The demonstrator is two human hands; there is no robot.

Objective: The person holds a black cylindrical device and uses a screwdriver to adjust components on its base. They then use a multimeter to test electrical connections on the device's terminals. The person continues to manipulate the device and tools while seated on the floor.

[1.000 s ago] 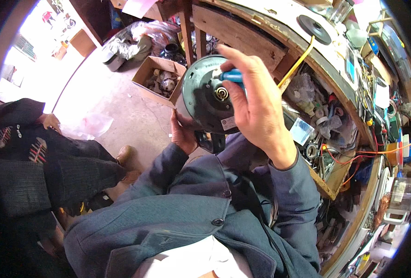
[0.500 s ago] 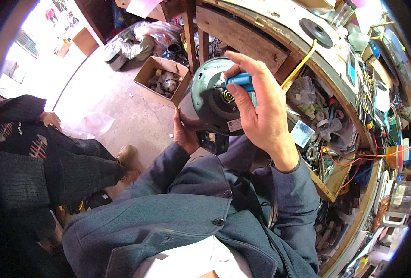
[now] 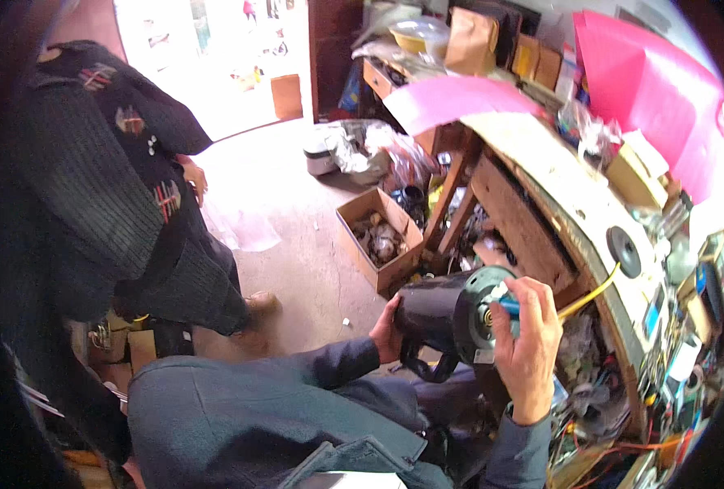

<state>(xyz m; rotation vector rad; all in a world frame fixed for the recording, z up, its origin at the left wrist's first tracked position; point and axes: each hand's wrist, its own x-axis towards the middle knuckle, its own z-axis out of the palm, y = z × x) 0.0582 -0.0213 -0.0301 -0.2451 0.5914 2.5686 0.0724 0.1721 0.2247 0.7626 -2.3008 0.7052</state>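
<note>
A dark electric kettle lies on its side in front of me, its round base turned to the right and its handle hanging below. Around the kettle's left end closes my left hand; part of that hand is hidden behind the body. My right hand grips a blue-handled screwdriver at the base, close to the brass-coloured connector in its centre. The screwdriver's tip is too small to make out, so I cannot tell whether it sits in a screw.
A cluttered wooden workbench runs along the right, with a black disc on it. Beyond the kettle, an open cardboard box of scraps stands on the floor. At the left stands a person in a dark knitted coat.
The view has swung up and to the left, showing more of the doorway, the bench and the standing person. The kettle's side now shows more. Both hands keep their hold.
</note>
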